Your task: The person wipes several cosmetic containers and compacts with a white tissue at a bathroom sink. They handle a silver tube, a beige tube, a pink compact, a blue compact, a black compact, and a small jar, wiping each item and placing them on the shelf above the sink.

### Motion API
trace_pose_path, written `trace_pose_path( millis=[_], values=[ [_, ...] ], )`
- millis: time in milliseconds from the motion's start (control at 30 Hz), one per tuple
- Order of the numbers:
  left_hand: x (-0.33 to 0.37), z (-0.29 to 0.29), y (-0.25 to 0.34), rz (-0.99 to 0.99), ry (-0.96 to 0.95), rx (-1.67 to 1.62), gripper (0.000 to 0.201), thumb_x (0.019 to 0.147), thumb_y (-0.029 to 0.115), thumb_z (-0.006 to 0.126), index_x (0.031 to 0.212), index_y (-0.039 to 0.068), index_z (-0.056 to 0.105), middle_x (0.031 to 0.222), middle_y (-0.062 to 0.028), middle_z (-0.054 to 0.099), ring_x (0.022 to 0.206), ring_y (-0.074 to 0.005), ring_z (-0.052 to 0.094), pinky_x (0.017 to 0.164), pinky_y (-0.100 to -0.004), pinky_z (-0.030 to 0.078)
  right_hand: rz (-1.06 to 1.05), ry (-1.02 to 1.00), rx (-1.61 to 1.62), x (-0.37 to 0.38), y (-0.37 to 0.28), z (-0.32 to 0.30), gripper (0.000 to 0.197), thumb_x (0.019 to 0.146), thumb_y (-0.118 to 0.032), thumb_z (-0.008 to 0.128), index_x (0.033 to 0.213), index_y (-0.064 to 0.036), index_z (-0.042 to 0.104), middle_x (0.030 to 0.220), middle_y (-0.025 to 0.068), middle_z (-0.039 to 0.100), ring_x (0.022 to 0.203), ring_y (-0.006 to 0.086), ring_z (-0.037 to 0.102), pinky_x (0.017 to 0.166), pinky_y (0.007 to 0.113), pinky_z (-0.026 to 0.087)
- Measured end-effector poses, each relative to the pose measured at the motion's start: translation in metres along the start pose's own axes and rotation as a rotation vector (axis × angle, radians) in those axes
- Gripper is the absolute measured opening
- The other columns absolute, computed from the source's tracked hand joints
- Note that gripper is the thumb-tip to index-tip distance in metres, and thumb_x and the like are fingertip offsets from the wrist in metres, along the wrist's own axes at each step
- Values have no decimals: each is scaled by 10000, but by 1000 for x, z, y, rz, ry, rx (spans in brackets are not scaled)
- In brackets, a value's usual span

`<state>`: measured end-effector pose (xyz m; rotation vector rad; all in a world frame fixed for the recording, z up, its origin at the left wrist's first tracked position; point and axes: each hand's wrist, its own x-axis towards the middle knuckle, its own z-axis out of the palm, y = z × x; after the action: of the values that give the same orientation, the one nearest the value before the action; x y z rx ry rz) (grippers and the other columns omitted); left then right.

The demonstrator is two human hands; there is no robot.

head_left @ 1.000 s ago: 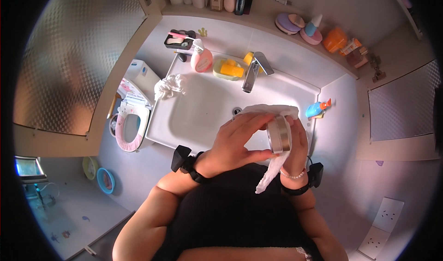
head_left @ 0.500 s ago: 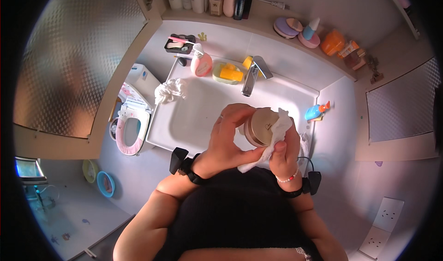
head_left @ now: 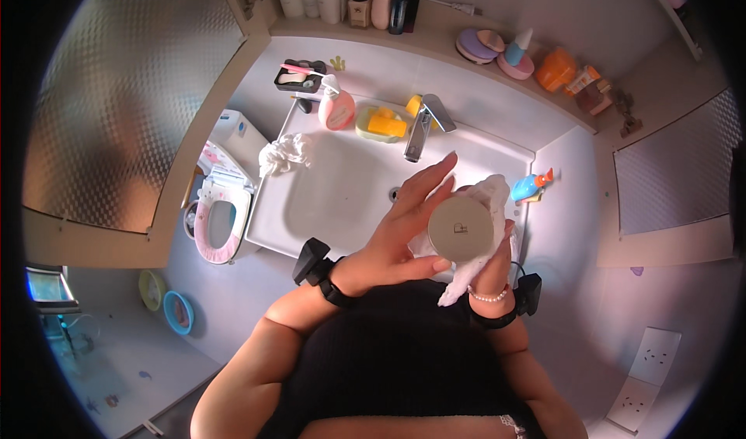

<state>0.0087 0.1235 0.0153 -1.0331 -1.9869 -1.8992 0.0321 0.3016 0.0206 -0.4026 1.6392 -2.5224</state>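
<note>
Over the front of the sink, a round jar point(head_left: 458, 241) faces up with its flat beige top. A crumpled white cloth point(head_left: 493, 198) wraps its right side, and one end hangs below. My right hand point(head_left: 495, 273) is closed round the cloth and jar from the right and underneath; most of its fingers are hidden. At the jar's left, my left hand point(head_left: 382, 246) has its fingers stretched and spread. Its thumb lies close to the jar's lower edge; whether it touches, I cannot tell.
The white sink point(head_left: 326, 206) has a metal faucet point(head_left: 423, 132), a pink pump bottle point(head_left: 336, 111), a soap dish point(head_left: 373, 132) and a bunched white cloth point(head_left: 284, 155) on its rim. Cosmetics fill the shelf point(head_left: 435, 39) above. Open cabinet doors point(head_left: 183, 151) flank both sides; a toilet point(head_left: 203, 220) stands left.
My left hand has let go of the jar and its fingers have spread. The jar has turned to show its flat top and moved slightly right, and the cloth now lies behind and around it.
</note>
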Motion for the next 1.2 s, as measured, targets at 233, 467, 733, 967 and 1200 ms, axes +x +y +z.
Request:
trace_pose_path(
  millis=[233,467,733,967,1200],
  values=[
    [-4,-7,-2,69,87,79,802,891,137,745,1560,26,317,1602,-263,318,1464,-383,381,1186,-475,326,-345,139,-384,6,8,3,621,1023,-387,601,1416,47,394,1293,127,562,1135,176,575,976,316,465],
    [-4,8,2,-126,217,-420,875,886,294,789,1556,-2,310,1532,-235,436,1411,-335,460,1169,-455,368,-572,212,-671,5,8,12,333,981,-168,674,1220,43,579,1107,103,582,975,158,588,852,288,477],
    [-3,11,5,-431,240,-881,1047,827,619,736,1529,-52,346,1457,-160,537,1351,-269,518,1147,-433,402,-369,217,-598,20,-1,6,262,983,-176,676,1138,25,615,882,60,705,723,120,626,654,248,490],
    [-2,10,0,-479,227,-846,1030,851,664,673,1507,-74,381,1466,-147,526,1348,-243,511,1136,-418,399,-516,226,-877,21,0,5,289,857,-93,787,1089,-17,632,948,121,722,799,246,704,722,321,550],
    [-5,14,-3,-448,185,-840,835,960,561,615,1485,-61,426,1399,-130,581,1309,-222,546,1106,-399,436,-547,245,-864,18,0,-4,243,866,-80,784,1035,1,630,786,102,682,661,168,639,614,267,492]
  ],
)
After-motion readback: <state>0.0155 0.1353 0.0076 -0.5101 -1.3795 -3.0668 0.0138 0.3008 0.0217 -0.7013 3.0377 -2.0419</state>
